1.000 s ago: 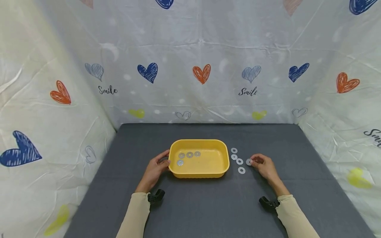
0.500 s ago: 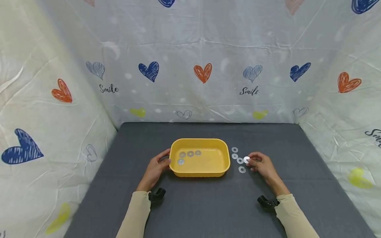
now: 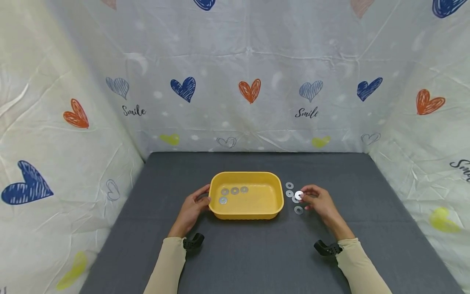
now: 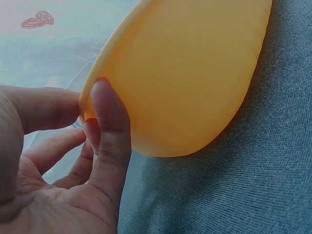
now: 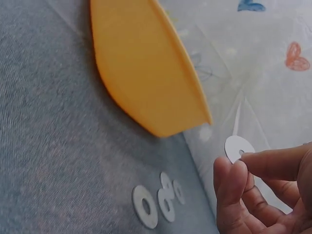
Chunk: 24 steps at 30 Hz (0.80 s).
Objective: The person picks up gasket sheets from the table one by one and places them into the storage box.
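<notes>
A yellow rectangular tray (image 3: 257,204) stands on the dark cloth, with several flat metal washers (image 3: 234,190) lying in its left half. My left hand (image 3: 191,210) grips the tray's left end; in the left wrist view the thumb (image 4: 111,131) and fingers pinch its rim. Between the thumb and index finger of my right hand (image 3: 322,204) is a washer (image 5: 238,147), lifted above the table right of the tray. Beneath and around it, several loose washers (image 5: 145,206) lie on the cloth.
The grey tabletop (image 3: 249,261) runs back to a pale curtain (image 3: 220,114) printed with hearts, which also closes both sides. Dark bands (image 3: 328,248) are on both wrists.
My right hand has raised the pinched washer from the table and carried it left toward the tray, now over another washer. The left hand and tray stay put.
</notes>
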Tool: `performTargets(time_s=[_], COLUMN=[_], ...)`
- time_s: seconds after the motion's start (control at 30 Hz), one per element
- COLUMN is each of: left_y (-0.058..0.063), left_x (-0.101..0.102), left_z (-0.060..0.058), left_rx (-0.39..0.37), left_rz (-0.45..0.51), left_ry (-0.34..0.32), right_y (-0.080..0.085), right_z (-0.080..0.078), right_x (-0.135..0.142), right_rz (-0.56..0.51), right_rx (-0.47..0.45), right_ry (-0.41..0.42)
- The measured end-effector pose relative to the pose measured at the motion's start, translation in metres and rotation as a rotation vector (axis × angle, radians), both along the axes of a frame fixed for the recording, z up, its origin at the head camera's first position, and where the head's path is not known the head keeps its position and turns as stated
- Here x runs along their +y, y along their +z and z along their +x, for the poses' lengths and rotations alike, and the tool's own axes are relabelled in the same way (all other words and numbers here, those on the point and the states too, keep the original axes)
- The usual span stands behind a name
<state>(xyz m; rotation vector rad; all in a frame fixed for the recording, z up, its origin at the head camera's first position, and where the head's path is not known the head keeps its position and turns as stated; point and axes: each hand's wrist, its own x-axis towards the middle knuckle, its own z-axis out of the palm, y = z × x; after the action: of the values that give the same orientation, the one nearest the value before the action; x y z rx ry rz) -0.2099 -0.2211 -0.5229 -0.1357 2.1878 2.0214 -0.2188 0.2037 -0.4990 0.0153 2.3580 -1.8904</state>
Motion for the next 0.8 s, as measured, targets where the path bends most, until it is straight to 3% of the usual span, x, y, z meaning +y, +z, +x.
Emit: performTargets(time_s=[0.53,0.8], left_y=[-0.001,0.000], left_x=[0.001,0.000], left_z=[0.002,0.002], left_rx=[0.025,0.022], left_rz=[0.018,0.018], left_ry=[0.000,-0.005], right_y=[0.026,0.032], right_z=[0.000,-0.004], right_x=[-0.026,-0.041], right_rz=[-0.005,-0.035], right_rx=[0.020,0.030], right_ry=[0.049,0.057])
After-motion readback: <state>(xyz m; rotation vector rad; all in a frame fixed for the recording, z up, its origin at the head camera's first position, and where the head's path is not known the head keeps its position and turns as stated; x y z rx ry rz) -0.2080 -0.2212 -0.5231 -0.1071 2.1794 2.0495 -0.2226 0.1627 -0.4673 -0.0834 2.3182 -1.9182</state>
